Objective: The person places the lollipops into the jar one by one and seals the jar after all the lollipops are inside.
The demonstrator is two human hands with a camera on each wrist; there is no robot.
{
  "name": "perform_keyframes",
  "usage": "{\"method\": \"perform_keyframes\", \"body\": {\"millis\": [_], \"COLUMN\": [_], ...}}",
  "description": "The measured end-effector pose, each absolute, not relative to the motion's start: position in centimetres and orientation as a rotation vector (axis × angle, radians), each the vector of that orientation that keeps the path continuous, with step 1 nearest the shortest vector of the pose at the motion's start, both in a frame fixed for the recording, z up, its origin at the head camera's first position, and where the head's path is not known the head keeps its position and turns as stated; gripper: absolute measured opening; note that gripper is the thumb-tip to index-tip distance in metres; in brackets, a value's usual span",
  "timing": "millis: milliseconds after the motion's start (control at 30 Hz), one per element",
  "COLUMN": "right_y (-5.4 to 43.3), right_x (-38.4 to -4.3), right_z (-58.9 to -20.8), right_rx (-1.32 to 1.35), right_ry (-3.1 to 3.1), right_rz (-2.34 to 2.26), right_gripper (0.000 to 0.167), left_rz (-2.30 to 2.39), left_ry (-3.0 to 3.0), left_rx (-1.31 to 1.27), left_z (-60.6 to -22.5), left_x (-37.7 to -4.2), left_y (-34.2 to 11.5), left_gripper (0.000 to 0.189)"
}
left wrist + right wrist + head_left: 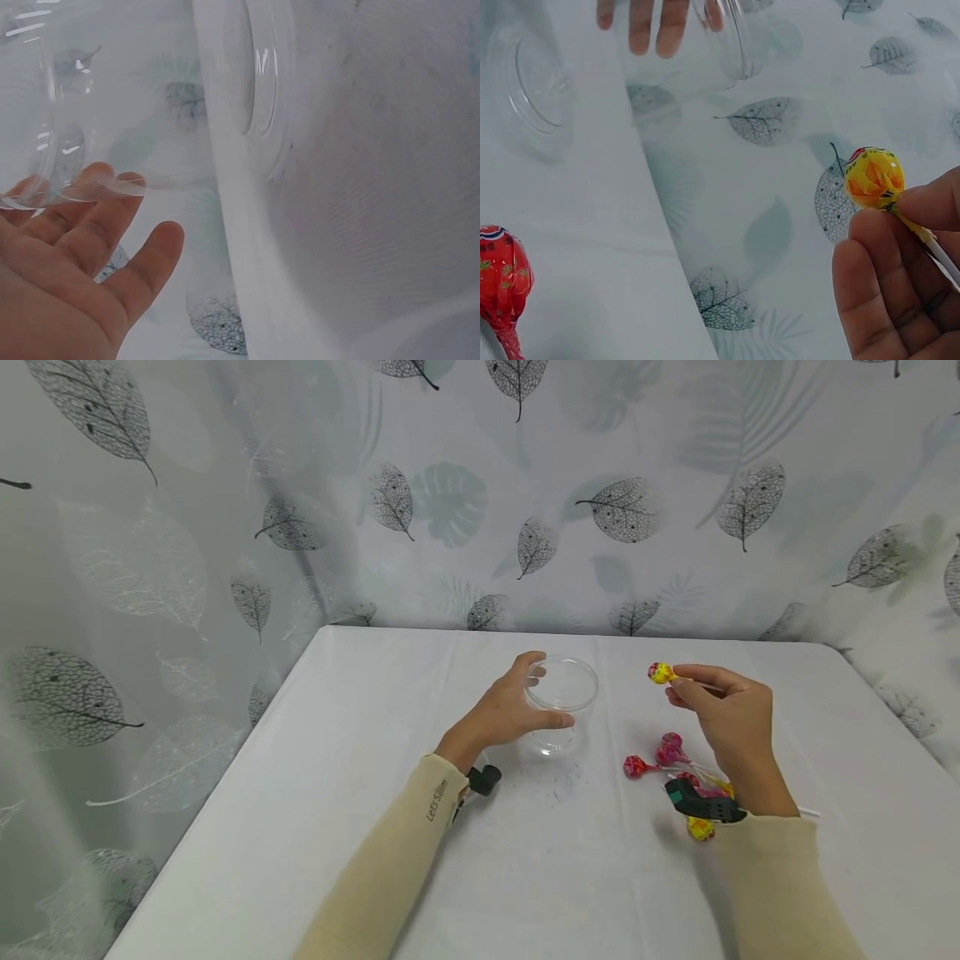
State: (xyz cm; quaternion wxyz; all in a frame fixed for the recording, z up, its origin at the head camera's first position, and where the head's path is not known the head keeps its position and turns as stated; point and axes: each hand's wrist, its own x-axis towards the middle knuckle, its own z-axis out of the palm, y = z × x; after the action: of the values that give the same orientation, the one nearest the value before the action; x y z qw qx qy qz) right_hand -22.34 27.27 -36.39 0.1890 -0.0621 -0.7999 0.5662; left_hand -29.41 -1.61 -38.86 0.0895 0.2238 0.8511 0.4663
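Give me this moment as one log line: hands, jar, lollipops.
left hand: holds jar | right hand: pinches yellow lollipop by its stick | other lollipops: on table, right of jar

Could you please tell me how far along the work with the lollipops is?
Done so far: the left hand grips the clear jar upright, though no lollipop shows inside. In hand: the right hand pinches a yellow-wrapped lollipop, apart from the jar. Apparently remaining: the loose lollipops lying on the table.
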Motion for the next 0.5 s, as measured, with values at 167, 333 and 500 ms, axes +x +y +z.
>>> {"method": "perform_keyframes", "body": {"millis": [167,333,500], "right_y": [26.8,26.0,25.4], "right_x": [-22.7,-23.1,-23.3], "right_z": [-36.0,-35.5,-35.2], "right_rx": [-0.157,-0.15,-0.114], "right_ry": [-2.254,-2.222,-2.21], "right_rz": [1.578,1.619,1.632], "right_gripper": [0.039,0.037,0.035], "left_rz": [1.392,1.386,1.385], "left_ry": [2.525,2.508,2.499], "left_rx": [0.66,0.657,0.674], "left_z": [-38.8,-38.8,-39.0], "left_x": [-29.4,-29.4,-29.5], "left_y": [-1.9,-2.0,-1.8], "left_gripper": [0.11,0.11,0.11]}}
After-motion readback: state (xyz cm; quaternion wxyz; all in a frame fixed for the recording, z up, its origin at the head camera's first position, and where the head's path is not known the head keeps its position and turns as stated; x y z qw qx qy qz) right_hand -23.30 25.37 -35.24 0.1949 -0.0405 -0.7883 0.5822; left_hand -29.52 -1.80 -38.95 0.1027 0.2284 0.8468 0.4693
